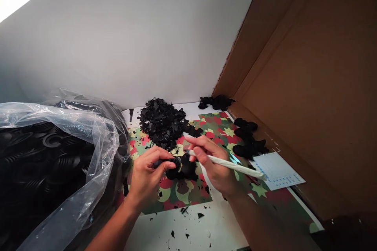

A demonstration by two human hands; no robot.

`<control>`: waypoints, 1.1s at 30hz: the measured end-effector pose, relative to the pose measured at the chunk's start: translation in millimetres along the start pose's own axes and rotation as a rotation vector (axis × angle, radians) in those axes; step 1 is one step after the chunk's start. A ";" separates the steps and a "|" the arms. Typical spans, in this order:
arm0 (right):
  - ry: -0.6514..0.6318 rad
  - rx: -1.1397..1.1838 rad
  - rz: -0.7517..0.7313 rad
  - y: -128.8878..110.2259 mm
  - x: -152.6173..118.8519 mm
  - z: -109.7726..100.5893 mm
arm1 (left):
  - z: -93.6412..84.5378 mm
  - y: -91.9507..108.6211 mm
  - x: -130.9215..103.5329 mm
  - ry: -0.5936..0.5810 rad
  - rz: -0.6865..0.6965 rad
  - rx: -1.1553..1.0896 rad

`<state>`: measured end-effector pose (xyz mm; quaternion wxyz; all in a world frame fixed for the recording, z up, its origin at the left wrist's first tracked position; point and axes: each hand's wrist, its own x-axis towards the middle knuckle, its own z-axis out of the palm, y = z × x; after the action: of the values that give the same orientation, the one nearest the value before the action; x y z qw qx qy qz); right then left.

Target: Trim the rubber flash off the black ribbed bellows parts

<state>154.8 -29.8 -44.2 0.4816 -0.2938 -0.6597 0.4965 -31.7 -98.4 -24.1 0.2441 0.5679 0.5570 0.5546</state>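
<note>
My left hand (149, 174) is closed, thumb and fingers pinching a small black rubber part (178, 161) with a rounded rim. Facing it from the right, my right hand (215, 166) grips a slim tool with a white wrapped handle (238, 166), pen-fashion. The tool's small dark tip points left, close to the rubber part; whether they touch I cannot tell. Just beneath and between the hands lie more black rounded pieces (187, 168) on a camouflage-patterned sheet (191, 199). A heap of black rubber scraps (161, 121) rises beyond my hands.
At the left, a clear plastic bag (104, 133) holds many ribbed black parts (38, 160). Black clumps (249, 141) line the right side near a white card (279, 169). A cardboard wall (309, 86) bounds the right; a pale wall (141, 39) stands behind. Loose scraps (200, 215) dot the front.
</note>
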 end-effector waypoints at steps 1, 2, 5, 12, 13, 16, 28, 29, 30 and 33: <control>-0.023 0.027 -0.005 -1.0 -2.0 1.5 | -0.1 -0.2 0.1 -0.006 0.009 0.007; -0.045 0.044 -0.016 -1.5 -3.8 3.0 | -0.1 -0.4 0.2 -0.012 0.016 0.016; -0.103 -0.001 -0.122 -1.4 -7.1 5.8 | -0.2 -1.5 0.6 -0.022 0.040 0.055; -0.198 -0.193 -0.239 -4.4 -7.7 5.2 | -0.3 -5.6 -0.2 -0.035 0.107 0.125; -0.200 -0.211 -0.253 -4.6 -7.8 5.3 | -0.5 -6.5 -0.6 -0.037 0.123 0.142; -0.209 -0.258 -0.298 -3.6 -8.0 5.5 | -1.1 -9.0 -1.4 -0.046 0.168 0.192; -0.181 -0.426 -0.600 4.9 -5.7 9.5 | -1.3 -14.9 -3.0 -0.054 0.286 0.306; -0.163 -0.459 -0.648 5.5 -6.3 11.9 | -0.9 -15.1 -3.2 -0.049 0.285 0.308; -0.141 -0.492 -0.694 6.0 -7.2 14.4 | -0.4 -14.8 -3.4 -0.042 0.283 0.305; -0.071 -0.581 -0.763 8.4 -10.4 21.3 | 0.1 -11.6 -3.3 -0.021 0.272 0.278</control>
<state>138.0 -43.9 -56.5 0.5043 -0.1360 -0.8481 0.0891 -35.0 -98.3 -35.7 0.0918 0.6720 0.5436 0.4944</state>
